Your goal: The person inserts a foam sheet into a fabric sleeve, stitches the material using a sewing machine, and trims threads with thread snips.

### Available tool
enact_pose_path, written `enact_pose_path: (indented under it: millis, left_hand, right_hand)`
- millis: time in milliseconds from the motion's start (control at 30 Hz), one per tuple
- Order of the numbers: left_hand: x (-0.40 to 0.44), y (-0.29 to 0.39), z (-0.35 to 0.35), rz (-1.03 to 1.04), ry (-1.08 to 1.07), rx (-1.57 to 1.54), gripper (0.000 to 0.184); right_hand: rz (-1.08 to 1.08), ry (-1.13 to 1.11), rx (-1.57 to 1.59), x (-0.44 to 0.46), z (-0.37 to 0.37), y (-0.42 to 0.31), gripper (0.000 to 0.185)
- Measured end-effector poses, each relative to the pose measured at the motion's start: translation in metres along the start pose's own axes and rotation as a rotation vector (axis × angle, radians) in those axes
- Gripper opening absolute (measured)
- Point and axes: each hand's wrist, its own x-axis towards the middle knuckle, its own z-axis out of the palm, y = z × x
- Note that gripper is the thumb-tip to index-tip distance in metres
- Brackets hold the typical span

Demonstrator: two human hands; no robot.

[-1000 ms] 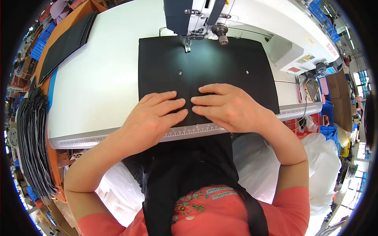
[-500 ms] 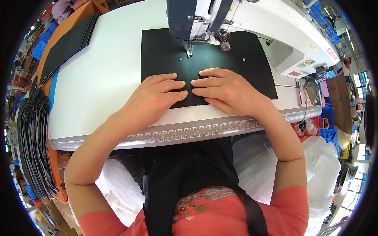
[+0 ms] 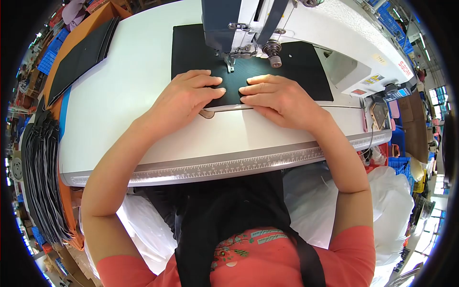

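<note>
A black sheet (image 3: 306,67) lies flat on the white sewing table, partly under the head of a sewing machine (image 3: 224,24). The presser foot (image 3: 230,65) is over the sheet, between and just beyond my hands. My left hand (image 3: 184,98) rests on the sheet's near left part, palm down, fingers spread. On the other side of the foot, my right hand (image 3: 282,98) lies on the sheet with its fingers apart. A small white mark shows near the sheet's far right. Neither hand is wrapped round anything.
A ruler strip (image 3: 229,165) runs along the table's front edge. Black pieces (image 3: 83,60) lie at the far left, above a hanging black bundle (image 3: 43,177). A phone (image 3: 379,115) and pink-handled tool (image 3: 364,115) are at the right. White plastic (image 3: 382,201) hangs below.
The black sheet has moved away from me under the machine, with both hands travelling along on it. More white tabletop now shows between the sheet and the ruler.
</note>
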Motion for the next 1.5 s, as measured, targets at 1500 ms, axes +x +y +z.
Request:
enact_pose_path:
  millis: [1500]
  left_hand:
    - [0.082,-0.078,0.026,0.086,0.3,0.204,0.018]
  right_hand:
    - [0.204,0.235,-0.21,0.005,-0.001,0.04,0.02]
